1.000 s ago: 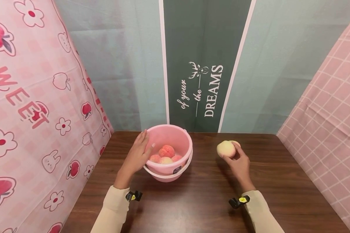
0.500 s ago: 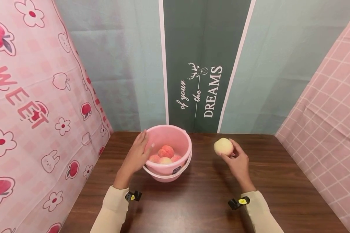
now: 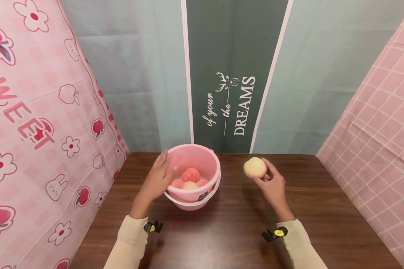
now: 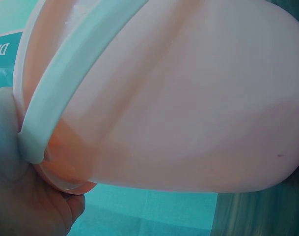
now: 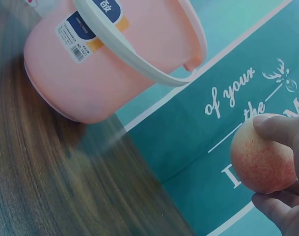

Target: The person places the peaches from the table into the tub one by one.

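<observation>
A pink bucket (image 3: 178, 157) with a white handle (image 3: 196, 203) stands at the middle back of the table. Several peaches (image 3: 190, 175), reddish and pale, lie at its bottom. My left hand (image 3: 156, 178) grips the bucket's left rim; the left wrist view shows that hand (image 4: 31, 196) at the rim beside the handle (image 4: 66, 88). To the right of the bucket, my right hand (image 3: 272, 185) holds a pale peach (image 3: 254, 167) above the table between thumb and fingers. In the right wrist view, the same peach (image 5: 257, 160) has a red blush on its lower side.
The dark wooden table (image 3: 215, 239) carries the bucket. Behind it hangs a green curtain (image 3: 235, 45) with printed words. A pink patterned cloth (image 3: 87, 157) borders the left side, and a pink checked cloth (image 3: 373, 123) the right.
My right hand has moved a little left with the peach, towards the bucket. My left hand stays on the bucket's rim.
</observation>
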Demonstrator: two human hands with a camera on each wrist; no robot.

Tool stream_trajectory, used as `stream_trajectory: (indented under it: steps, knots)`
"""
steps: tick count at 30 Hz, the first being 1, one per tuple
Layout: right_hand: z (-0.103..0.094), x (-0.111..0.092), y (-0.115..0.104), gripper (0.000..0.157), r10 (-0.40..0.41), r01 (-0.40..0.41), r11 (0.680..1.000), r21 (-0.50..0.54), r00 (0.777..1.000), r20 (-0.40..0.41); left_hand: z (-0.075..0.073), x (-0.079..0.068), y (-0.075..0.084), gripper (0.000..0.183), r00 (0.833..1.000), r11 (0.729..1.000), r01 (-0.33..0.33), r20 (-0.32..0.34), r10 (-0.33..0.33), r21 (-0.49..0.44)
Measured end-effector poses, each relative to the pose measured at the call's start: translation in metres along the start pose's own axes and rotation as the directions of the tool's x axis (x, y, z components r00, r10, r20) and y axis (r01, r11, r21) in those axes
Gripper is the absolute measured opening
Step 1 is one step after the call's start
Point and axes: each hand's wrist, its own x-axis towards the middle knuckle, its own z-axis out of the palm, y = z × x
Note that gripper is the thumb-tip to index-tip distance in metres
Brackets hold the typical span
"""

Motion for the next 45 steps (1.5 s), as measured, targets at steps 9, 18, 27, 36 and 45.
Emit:
stream_trajectory:
  steps: [9,18,27,36,45]
  knots:
    - [-0.001,-0.001,-0.013,0.077,-0.021,0.021,0.999,0.042,1.0,0.006,-0.001,-0.001,0.001,0.07,1.0,1.0,0.021,0.011,-0.02,-0.01]
    - [-0.002,-0.004,-0.036,0.078,-0.054,0.05,0.994,0.096,0.998,0.031,-0.001,0.0,0.002,0.07,1.0,1.0,0.003,0.011,-0.003,0.004]
    - [0.001,-0.004,-0.046,0.078,-0.088,0.083,0.991,0.107,0.995,0.043,-0.002,0.002,0.001,0.069,1.0,1.0,0.003,0.016,-0.004,0.009]
    - [0.003,-0.007,-0.075,0.077,-0.06,0.043,0.981,0.188,0.995,0.085,-0.002,0.001,0.001,0.069,1.0,1.0,0.008,0.019,-0.009,0.011]
    - [0.009,-0.009,-0.088,0.077,-0.1,0.068,0.974,0.215,0.985,0.139,-0.001,0.001,0.0,0.069,1.0,1.0,0.006,0.014,-0.006,0.015]
